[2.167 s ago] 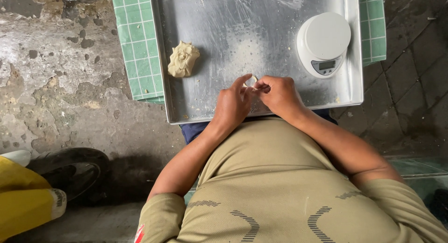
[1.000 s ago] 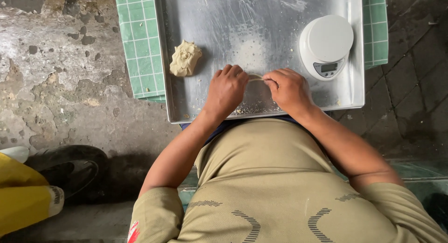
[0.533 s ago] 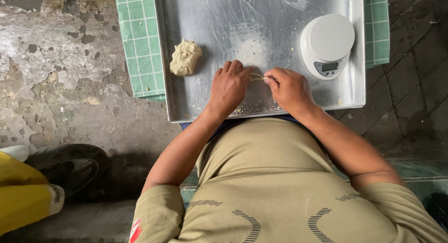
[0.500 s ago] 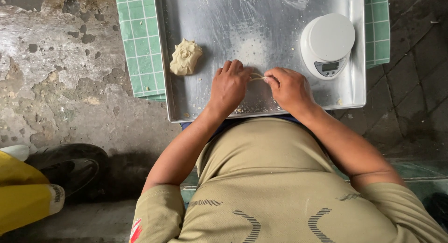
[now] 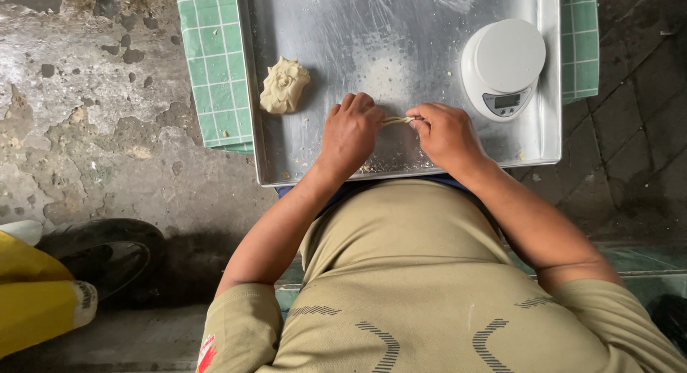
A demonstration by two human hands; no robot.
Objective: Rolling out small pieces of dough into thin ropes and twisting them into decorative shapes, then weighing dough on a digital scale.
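Our left hand (image 5: pixel 351 133) and right hand (image 5: pixel 447 133) pinch the ends of a thin dough strand (image 5: pixel 398 119), fingers closed on it, low over the floured metal tray (image 5: pixel 401 44). We'd pull evenly and gently—thin dough likely tears—keeping clear of the scale (image 5: pixel 503 66).

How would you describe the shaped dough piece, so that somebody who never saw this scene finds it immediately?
Find the large silver metal tray lying on the green checked cloth. Near its left edge, apart from both hands, sits a pale beige dough lump. Unlike the smooth round white kitchen scale on the right, it has a folded, flower-like surface.
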